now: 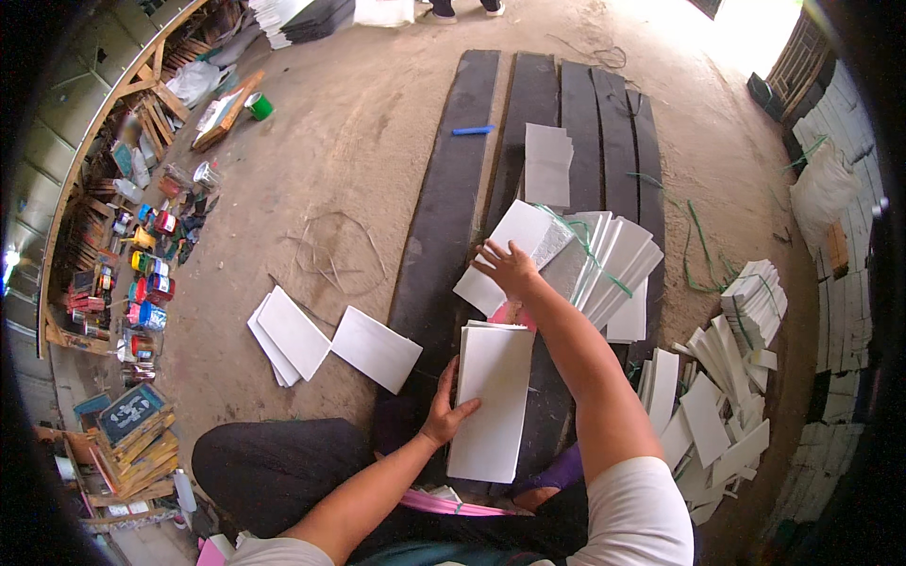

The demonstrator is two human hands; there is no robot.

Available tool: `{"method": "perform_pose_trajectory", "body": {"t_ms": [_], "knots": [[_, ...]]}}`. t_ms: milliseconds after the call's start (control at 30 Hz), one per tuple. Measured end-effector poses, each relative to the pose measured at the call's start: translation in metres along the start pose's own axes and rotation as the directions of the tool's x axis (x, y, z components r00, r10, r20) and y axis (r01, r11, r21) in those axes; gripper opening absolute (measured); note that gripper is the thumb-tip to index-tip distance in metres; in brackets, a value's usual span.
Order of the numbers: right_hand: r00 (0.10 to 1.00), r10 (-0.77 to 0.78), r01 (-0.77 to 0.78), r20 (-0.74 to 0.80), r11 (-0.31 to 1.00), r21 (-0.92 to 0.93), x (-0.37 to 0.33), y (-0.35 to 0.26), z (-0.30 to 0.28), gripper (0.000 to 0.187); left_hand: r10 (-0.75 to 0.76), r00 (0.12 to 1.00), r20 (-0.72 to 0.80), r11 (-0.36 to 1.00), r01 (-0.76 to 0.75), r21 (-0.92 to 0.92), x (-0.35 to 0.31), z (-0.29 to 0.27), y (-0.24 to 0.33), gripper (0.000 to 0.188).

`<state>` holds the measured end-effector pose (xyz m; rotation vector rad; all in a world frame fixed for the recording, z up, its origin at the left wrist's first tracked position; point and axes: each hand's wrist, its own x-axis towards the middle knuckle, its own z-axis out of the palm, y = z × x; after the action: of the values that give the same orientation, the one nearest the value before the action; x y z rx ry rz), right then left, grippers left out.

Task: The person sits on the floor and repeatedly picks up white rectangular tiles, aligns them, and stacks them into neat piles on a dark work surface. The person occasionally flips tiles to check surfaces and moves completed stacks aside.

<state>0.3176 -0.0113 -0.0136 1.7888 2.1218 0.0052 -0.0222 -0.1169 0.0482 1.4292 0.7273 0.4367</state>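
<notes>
My left hand [445, 412] grips the left edge of a thick stack of white rectangular paper pieces [491, 415], thumb on top. The stack lies lengthwise in front of me, over dark boards. Beyond it, my right hand [510, 272] rests with fingers spread on a flat white sheet [508, 238]. Something pink [515, 314] shows between that hand and the stack's far end. To the right are fanned-out bundles of white paper pieces [613, 269] with green string [590, 243] across them. A separate pile of greyish pieces [547, 165] lies farther up the boards.
Loose white pieces [377, 347] lie left of the boards [444, 208]; a heap of scattered ones [717, 415] is at right. A blue stick-like object [472, 130] rests on the boards. Paint containers [151, 283] line the left side, near a green mug [259, 106]. Another person's feet [462, 13] appear at the top.
</notes>
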Motion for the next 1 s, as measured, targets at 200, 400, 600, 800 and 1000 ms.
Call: {"method": "perform_pose_trajectory", "body": {"t_ms": [200, 400, 600, 800, 1000], "knots": [[0.981, -0.112, 0.104, 0.16, 0.993, 0.061, 0.018, -0.015, -0.002, 0.1, -0.032, 0.999, 0.027, 0.998, 0.034, -0.057, 0.002, -0.001, -0.001, 0.098], [0.998, -0.043, 0.026, 0.048, 0.949, 0.314, -0.021, 0.015, -0.052, 0.055, 0.012, 1.0, 0.022, 0.991, -0.009, -0.134, 0.003, 0.003, -0.009, 0.096], [0.594, 0.663, -0.084, -0.455, 0.613, 0.785, -0.096, 0.033, -0.149, 0.034, 0.062, 0.998, 0.002, 0.991, -0.061, -0.121, 0.008, 0.004, -0.024, 0.095], [0.178, 0.901, 0.216, -0.395, 0.356, 0.909, -0.178, 0.011, -0.235, 0.063, 0.085, 0.996, -0.021, 0.993, -0.086, -0.084, 0.009, 0.001, -0.018, 0.094], [0.481, 0.869, 0.093, 0.116, -0.182, 0.979, -0.202, -0.083, -0.111, 0.082, 0.143, 0.99, -0.001, 0.986, -0.143, -0.083, 0.015, 0.011, -0.02, 0.091]]}}
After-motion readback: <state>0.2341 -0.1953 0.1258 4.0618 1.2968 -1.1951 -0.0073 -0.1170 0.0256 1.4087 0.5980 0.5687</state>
